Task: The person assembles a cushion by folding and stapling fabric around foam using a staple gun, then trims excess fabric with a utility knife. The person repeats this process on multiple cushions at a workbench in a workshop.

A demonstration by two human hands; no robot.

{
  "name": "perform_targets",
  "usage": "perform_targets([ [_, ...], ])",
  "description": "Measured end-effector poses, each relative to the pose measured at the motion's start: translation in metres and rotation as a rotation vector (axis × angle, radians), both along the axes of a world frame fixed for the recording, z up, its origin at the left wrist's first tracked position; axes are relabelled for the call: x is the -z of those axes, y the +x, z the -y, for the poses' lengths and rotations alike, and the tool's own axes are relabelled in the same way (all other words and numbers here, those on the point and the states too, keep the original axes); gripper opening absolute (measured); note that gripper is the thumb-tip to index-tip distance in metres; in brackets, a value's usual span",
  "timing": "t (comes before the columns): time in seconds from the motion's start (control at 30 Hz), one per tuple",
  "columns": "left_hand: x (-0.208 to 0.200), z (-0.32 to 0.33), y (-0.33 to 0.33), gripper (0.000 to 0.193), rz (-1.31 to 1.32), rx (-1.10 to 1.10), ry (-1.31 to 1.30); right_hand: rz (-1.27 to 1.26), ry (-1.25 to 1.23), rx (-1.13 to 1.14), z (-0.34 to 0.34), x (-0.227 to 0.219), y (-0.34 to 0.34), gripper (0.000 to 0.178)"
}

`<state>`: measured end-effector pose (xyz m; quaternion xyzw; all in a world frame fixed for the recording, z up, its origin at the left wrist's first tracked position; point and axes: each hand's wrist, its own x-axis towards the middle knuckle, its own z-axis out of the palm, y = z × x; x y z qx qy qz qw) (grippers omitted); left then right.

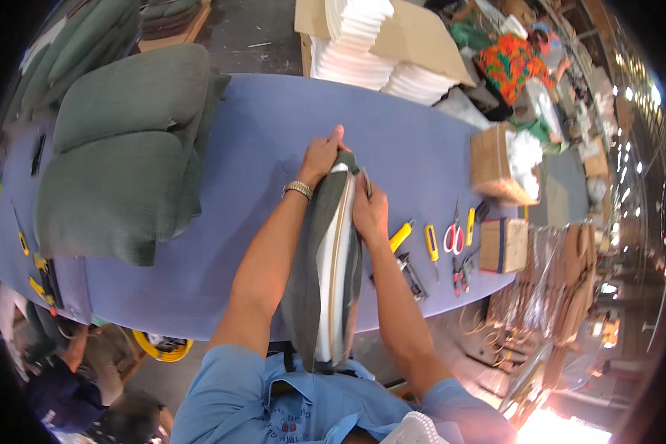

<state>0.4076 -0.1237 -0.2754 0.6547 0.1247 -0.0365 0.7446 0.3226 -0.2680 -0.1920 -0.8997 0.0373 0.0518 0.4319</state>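
A dark grey-green fabric cushion (303, 296) stands on edge between my forearms, its near end against my body. Its cover is parted along the upward side, baring white filling and a thin tan strip that runs lengthwise. At the far end, my left hand (323, 157) grips the fabric, a watch on its wrist. My right hand (370, 211) is closed on the right side of the cover near that same end. Some of its fingers are hidden behind the fabric.
Stacked grey-green cushions (118, 185) lie at left on the blue-covered table (251, 133). At right are a yellow-handled screwdriver (431, 240), scissors (453, 238), pliers (462, 274), a wooden block (503, 244) and a carton of white stuffing (496, 166). Other people sit lower left.
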Motion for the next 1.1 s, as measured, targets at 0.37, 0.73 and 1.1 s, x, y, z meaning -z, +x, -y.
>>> perform_targets([
  [0.37, -0.087, -0.032, -0.042, 0.046, 0.188, 0.258, 0.433, -0.250, 0.631, 0.074, -0.019, 0.011, 0.040, 0.049],
  [0.73, -0.083, -0.034, -0.054, 0.037, 0.314, 0.059, 0.678, -0.045, 0.692, 0.135, -0.059, 0.026, 0.039, 0.038],
  [1.1, -0.092, -0.013, -0.072, 0.031, 0.259, -0.255, 0.314, 0.056, 0.458, 0.035, -0.050, 0.003, 0.013, 0.034],
])
